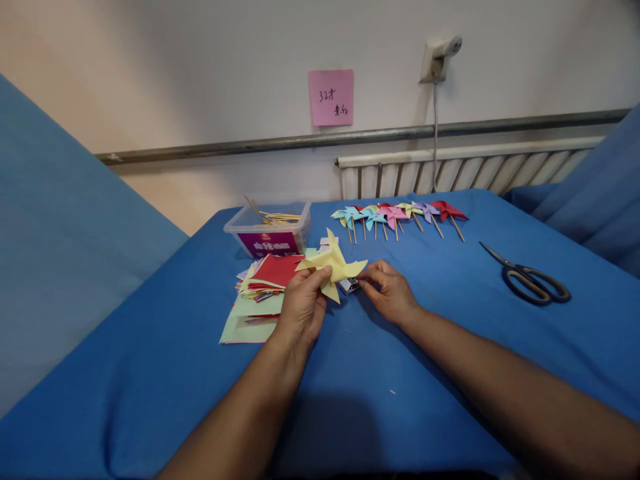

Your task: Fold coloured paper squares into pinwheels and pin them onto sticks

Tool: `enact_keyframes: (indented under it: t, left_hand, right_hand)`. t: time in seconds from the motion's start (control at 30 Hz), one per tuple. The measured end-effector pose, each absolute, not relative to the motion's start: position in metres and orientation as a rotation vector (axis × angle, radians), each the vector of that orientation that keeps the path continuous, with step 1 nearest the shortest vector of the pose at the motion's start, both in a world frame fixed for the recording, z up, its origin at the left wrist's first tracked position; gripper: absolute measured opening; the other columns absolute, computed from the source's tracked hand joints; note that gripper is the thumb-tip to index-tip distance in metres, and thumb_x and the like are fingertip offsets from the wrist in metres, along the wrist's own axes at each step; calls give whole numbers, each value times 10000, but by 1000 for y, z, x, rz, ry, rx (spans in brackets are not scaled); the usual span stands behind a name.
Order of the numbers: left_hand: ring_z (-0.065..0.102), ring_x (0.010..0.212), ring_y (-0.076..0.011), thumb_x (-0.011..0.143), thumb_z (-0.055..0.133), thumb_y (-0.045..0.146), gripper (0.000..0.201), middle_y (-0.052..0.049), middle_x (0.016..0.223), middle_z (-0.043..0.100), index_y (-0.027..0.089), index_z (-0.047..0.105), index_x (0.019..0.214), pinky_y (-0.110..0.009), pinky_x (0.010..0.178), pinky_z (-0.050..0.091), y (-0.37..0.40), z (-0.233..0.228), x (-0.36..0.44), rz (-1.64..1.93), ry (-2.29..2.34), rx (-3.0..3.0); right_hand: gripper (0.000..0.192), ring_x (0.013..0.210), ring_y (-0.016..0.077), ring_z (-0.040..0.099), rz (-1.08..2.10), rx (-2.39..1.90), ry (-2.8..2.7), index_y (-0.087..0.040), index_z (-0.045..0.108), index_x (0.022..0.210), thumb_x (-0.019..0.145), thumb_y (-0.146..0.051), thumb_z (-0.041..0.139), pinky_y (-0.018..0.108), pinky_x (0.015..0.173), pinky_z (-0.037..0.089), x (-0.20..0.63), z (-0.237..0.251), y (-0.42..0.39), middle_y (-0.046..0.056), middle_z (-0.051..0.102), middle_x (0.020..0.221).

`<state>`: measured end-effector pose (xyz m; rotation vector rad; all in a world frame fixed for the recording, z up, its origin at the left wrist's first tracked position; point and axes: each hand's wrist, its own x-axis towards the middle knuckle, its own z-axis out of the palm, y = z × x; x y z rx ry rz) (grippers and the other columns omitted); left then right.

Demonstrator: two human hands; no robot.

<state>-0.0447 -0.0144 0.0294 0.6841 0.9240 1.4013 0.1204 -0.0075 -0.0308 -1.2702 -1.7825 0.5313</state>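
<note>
A yellow paper pinwheel [336,265] is held up over the table, its blades folded in toward the centre. My left hand [305,300] grips it, thumb on the front near the middle. Just right of it, my right hand [387,291] has thumb and fingers pinched together beside a small open box [349,285] with tiny dark and shiny pieces in it. Whatever the right fingertips hold is too small to make out. The pinwheel hides part of the small box, and no stick shows on this pinwheel.
Left are stacked coloured paper sheets [250,320] and a clear plastic tub [267,233] of wooden sticks. Finished pinwheels on sticks [393,215] lie in a row at the back. Scissors [533,283] lie at the right. A wall with a rail [270,144] stands behind.
</note>
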Motion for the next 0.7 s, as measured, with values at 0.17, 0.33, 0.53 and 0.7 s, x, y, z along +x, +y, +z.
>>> enact_keyframes:
  t: [0.17,0.33,0.53,0.7]
  left_hand:
    - [651,682,-148,591,785,168,264,-65,781,727,88,691,824,-255,693,494,-14,22,-41,1385,917,695]
    - [647,679,-148,599,781,165,241,-61,765,720,89,683,805,-258,698,494,-14,19,-42,1382,917,693]
    - [644,660,-151,587,779,166,228,-62,749,717,94,683,781,-259,680,501,-15,16,-40,1353,933,688]
    - [643,647,-155,588,768,142,210,-59,723,710,98,682,774,-265,668,506,-15,7,-35,1270,947,628]
  right_hand:
    - [277,1051,208,558,393,-1422,-1964,-225,647,1125,869,-286,559,348,919,435,117,-27,-11,90,516,1259]
    - [334,1143,208,517,419,-1411,-2112,-195,580,1209,880,-224,532,342,971,394,119,-29,-10,90,577,1224]
    - [219,1019,217,566,313,-1522,-2188,-187,641,1054,897,-278,520,339,919,389,123,-18,-19,91,641,1043]
    - [260,883,239,586,124,-1672,-2266,-191,688,939,925,-297,451,334,758,397,131,-8,-30,107,645,908]
